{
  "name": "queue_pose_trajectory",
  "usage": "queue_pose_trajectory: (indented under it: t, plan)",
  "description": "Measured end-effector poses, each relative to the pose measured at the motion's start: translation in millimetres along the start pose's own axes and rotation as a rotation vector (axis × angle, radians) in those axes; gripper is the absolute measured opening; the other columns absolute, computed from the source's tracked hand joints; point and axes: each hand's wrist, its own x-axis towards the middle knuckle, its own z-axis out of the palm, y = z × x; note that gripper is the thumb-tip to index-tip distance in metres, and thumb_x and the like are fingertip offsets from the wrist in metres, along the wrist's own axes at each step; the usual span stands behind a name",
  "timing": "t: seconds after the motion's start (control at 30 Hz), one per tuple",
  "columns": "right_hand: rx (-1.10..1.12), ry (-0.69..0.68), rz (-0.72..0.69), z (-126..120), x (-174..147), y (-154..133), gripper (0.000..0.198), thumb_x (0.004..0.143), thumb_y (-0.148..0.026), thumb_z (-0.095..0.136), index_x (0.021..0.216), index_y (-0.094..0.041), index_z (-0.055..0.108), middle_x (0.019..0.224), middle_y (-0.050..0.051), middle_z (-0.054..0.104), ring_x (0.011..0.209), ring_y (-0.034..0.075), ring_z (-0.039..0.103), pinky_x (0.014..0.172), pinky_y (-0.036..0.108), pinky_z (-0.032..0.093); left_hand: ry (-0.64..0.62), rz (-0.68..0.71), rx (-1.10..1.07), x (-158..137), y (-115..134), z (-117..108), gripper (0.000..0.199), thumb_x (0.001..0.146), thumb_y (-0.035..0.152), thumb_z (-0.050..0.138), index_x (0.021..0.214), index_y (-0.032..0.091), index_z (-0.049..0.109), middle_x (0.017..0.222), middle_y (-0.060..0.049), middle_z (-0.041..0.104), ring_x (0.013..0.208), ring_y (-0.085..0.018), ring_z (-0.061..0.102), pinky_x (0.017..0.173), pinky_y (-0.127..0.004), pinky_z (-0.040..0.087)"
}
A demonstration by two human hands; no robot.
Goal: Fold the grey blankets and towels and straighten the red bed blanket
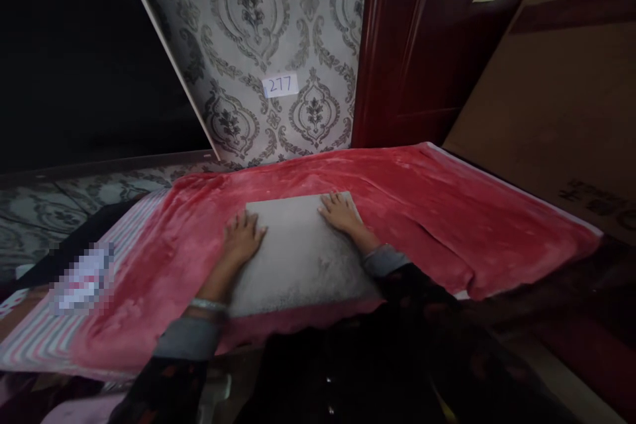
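Note:
A flat grey-white rectangular sheet point(298, 245), perhaps cloth or board, lies on a red plush blanket point(407, 192). Its exact kind is hard to make out. My left hand point(242, 237) rests with fingers spread at the sheet's left edge, a bracelet on its wrist. At the far right corner, my right hand point(342, 212) lies flat with the fingers stretched out on the sheet. Neither hand grips anything. Darker patches mark the sheet's near right part.
A striped cloth point(42, 338) shows under the blanket at left, with a blurred-out item point(84, 278) on it. A large cardboard box point(561, 93) leans at right. Behind stand a dark screen point(89, 66), patterned wall point(253, 33) and dark red door point(397, 46).

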Motion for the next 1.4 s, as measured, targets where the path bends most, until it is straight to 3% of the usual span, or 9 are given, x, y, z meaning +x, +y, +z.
queue_pose_trajectory:
  t: [0.13, 0.23, 0.4, 0.57, 0.77, 0.9, 1.07, 1.23, 1.4]
  plan:
    - [-0.039, 0.083, -0.161, 15, -56, 12, 0.061, 0.104, -0.051, 0.038, 0.159, -0.027, 0.03, 0.165, 0.011, 0.023, 0.152, 0.03, 0.02, 0.12, 0.052, 0.021, 0.007, 0.249, 0.0, -52, 16, 12, 0.059, 0.1, 0.049, 0.034, 0.155, 0.028, 0.037, 0.165, -0.008, 0.027, 0.154, -0.034, 0.018, 0.12, -0.064, 0.021]
    - [-0.078, 0.158, -0.21, 32, -98, 21, 0.059, 0.103, -0.052, 0.037, 0.157, -0.028, 0.037, 0.164, 0.01, 0.027, 0.152, 0.029, 0.022, 0.121, 0.053, 0.017, 0.022, 0.245, 0.013, -75, 22, 21, 0.06, 0.1, 0.049, 0.034, 0.155, 0.026, 0.037, 0.164, -0.009, 0.028, 0.153, -0.034, 0.022, 0.121, -0.063, 0.021]
    - [-0.036, 0.206, -0.166, 41, -112, 32, 0.057, 0.103, -0.049, 0.038, 0.155, -0.025, 0.041, 0.162, 0.009, 0.031, 0.151, 0.028, 0.024, 0.121, 0.054, 0.018, 0.035, 0.221, 0.009, -76, 25, 25, 0.061, 0.1, 0.051, 0.035, 0.155, 0.025, 0.037, 0.164, -0.01, 0.029, 0.153, -0.034, 0.022, 0.121, -0.061, 0.022]
    - [0.208, 0.29, -0.177, 50, -119, 56, 0.059, 0.101, -0.051, 0.039, 0.151, -0.02, 0.046, 0.16, 0.011, 0.035, 0.15, 0.029, 0.025, 0.118, 0.053, 0.029, 0.049, 0.219, 0.006, -75, 23, 26, 0.061, 0.1, 0.051, 0.035, 0.155, 0.024, 0.036, 0.164, -0.009, 0.029, 0.152, -0.033, 0.024, 0.121, -0.059, 0.024]
    - [0.561, 0.506, -0.025, 57, -181, 78, 0.057, 0.096, -0.053, 0.048, 0.142, -0.019, 0.055, 0.137, 0.015, 0.061, 0.126, 0.03, 0.056, 0.107, 0.052, 0.045, 0.078, 0.231, -0.018, -75, 20, 28, 0.062, 0.1, 0.052, 0.034, 0.155, 0.024, 0.037, 0.164, -0.009, 0.03, 0.152, -0.032, 0.024, 0.122, -0.059, 0.023]
    - [0.726, 0.399, 0.144, 57, -212, 79, 0.054, 0.089, -0.061, 0.055, 0.121, -0.019, 0.066, 0.11, 0.013, 0.071, 0.098, 0.029, 0.068, 0.087, 0.047, 0.056, 0.082, 0.232, -0.027, -73, 19, 29, 0.061, 0.1, 0.051, 0.034, 0.155, 0.024, 0.037, 0.164, -0.008, 0.029, 0.152, -0.032, 0.024, 0.121, -0.059, 0.023]
    - [1.195, 0.174, 0.304, 58, -217, 70, 0.066, 0.08, -0.068, 0.062, 0.125, -0.021, 0.053, 0.094, 0.007, 0.071, 0.059, 0.019, 0.066, 0.052, 0.032, 0.054, 0.065, 0.216, -0.014, -72, 20, 28, 0.061, 0.099, 0.049, 0.034, 0.154, 0.023, 0.038, 0.164, -0.008, 0.029, 0.152, -0.032, 0.024, 0.122, -0.059, 0.023]
    - [1.342, 0.226, 0.244, 50, -215, 59, 0.054, 0.074, -0.061, 0.074, 0.107, -0.023, 0.056, 0.09, 0.003, 0.069, 0.06, 0.016, 0.065, 0.054, 0.029, 0.053, 0.072, 0.22, -0.014, -71, 20, 26, 0.06, 0.099, 0.049, 0.035, 0.154, 0.024, 0.04, 0.163, -0.008, 0.03, 0.152, -0.032, 0.025, 0.121, -0.059, 0.024]
    - [1.41, 0.059, 0.265, 48, -217, 62, 0.058, 0.068, -0.066, 0.078, 0.1, -0.021, 0.06, 0.064, -0.002, 0.064, 0.054, 0.017, 0.063, 0.051, 0.027, 0.05, 0.068, 0.216, -0.018, -71, 21, 25, 0.06, 0.099, 0.048, 0.035, 0.154, 0.023, 0.04, 0.163, -0.009, 0.031, 0.152, -0.033, 0.026, 0.121, -0.059, 0.025]
